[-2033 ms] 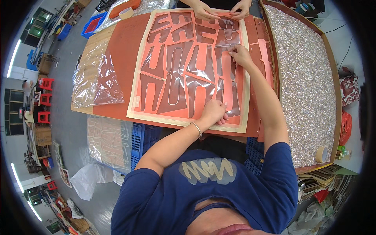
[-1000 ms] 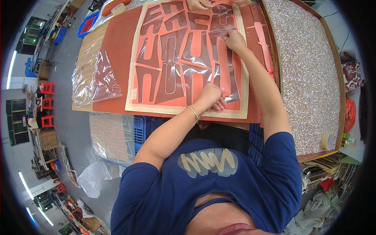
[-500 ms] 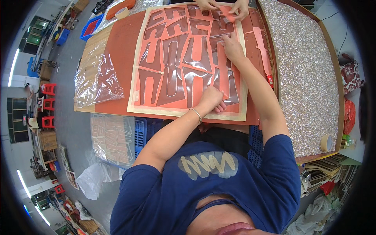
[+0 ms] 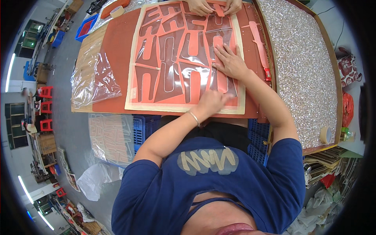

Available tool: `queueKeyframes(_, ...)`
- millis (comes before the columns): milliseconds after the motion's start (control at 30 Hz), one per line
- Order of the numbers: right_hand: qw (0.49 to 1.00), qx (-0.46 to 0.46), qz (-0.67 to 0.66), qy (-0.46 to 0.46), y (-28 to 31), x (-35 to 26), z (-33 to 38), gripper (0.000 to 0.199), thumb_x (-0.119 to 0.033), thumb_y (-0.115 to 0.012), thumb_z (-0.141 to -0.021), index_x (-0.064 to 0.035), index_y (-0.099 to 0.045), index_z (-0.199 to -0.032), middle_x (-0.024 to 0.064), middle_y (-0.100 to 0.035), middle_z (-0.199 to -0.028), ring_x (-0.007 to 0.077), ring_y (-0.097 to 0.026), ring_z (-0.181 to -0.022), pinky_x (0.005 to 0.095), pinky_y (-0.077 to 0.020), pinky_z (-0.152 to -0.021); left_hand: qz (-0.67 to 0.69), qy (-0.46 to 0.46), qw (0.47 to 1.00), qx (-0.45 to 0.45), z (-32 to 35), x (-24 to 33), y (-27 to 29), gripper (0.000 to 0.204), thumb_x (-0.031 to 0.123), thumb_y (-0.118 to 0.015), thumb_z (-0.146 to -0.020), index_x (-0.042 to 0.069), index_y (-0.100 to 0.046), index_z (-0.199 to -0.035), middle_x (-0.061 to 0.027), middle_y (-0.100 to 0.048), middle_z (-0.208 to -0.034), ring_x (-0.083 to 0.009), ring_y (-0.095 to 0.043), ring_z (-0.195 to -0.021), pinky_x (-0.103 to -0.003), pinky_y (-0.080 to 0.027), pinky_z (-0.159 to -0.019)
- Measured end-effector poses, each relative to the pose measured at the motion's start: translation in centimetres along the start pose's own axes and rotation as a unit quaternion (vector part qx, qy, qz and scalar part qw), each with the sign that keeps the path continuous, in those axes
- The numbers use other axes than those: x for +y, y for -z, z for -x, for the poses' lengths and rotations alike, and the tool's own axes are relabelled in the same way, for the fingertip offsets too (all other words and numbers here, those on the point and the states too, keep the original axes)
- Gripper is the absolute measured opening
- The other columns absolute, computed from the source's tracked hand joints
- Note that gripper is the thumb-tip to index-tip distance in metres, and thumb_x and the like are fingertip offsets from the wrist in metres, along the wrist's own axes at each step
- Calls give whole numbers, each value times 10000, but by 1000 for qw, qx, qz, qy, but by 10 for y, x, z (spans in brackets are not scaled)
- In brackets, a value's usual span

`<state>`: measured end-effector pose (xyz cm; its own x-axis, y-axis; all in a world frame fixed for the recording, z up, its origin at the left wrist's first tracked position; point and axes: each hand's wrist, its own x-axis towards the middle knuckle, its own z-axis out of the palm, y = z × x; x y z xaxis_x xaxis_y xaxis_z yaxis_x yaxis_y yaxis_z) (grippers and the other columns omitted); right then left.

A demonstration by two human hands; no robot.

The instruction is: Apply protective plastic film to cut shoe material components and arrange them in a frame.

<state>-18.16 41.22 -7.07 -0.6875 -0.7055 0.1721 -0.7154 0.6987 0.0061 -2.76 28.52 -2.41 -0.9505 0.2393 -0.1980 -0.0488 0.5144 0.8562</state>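
A large stencil sheet point(image 4: 168, 72) of clear plastic with shaped cut-outs, edged in cream tape, lies on the table, coral-coloured material showing through it. My right hand point(image 4: 232, 62) rests flat on its right side, fingers spread, on and beside a coral piece point(image 4: 218, 40). Near the sheet's lower right edge is my left hand point(image 4: 211, 102), its fingers smeared by motion, so their grip is unclear. At the far edge, another person's two hands point(image 4: 200, 7) handle a small coral piece point(image 4: 219, 10) over the stencil.
To the right stands a shallow tray of glittery silver material point(image 4: 303, 74) with a tape roll point(image 4: 325, 135) in its near corner. A long coral strip point(image 4: 259, 45) lies beside the stencil. Left are a clear plastic bag point(image 4: 98, 80) and, lower, another stencil sheet point(image 4: 111, 137) by a blue crate point(image 4: 147, 129).
My right hand has gone from pinching the upper part of a coral strip to lying spread on the sheet. My left hand has shifted slightly. The other person's hands have moved slightly left.
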Motion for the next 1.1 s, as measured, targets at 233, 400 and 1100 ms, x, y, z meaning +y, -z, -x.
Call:
queueKeyframes(233, 1000, -7, -21, 12, 2, 4, 0, 672, -535, -416, -947, -92, -380, -1450, 60, -389, -1499, 316, -301, -1408, 655, -144, -1097, -317, -229, 908, 149, 44, -14, -20, 645, 502, -576, -874, -82, -572, -1145, -269, -558, -1154, -388, -499, -1160, -491, -376, -988)
queueKeyframes(400, 999, -18, -27, 0, 3, 3, -1, 657, -537, -452, -932, -105, -426, -1426, 53, -418, -1479, 300, -304, -1410, 704, -145, -1059, -354, -151, 921, 56, 21, -21, -14, 938, 631, -567, -816, -192, -470, -1255, -354, -406, -1381, -438, -238, -1408, -609, -91, -1138)
queueKeyframes(1100, 941, 7, -81, -329, 5, 170, -44, 322, -243, -527, -923, -12, -577, -1140, 217, -640, -1082, 398, -641, -939, 498, -516, -814, 252, -187, 718, 621, 45, 29, 248, 462, 425, -486, -990, 82, -486, -1300, -74, -537, -1157, -155, -597, -935, -279, -572, -667)
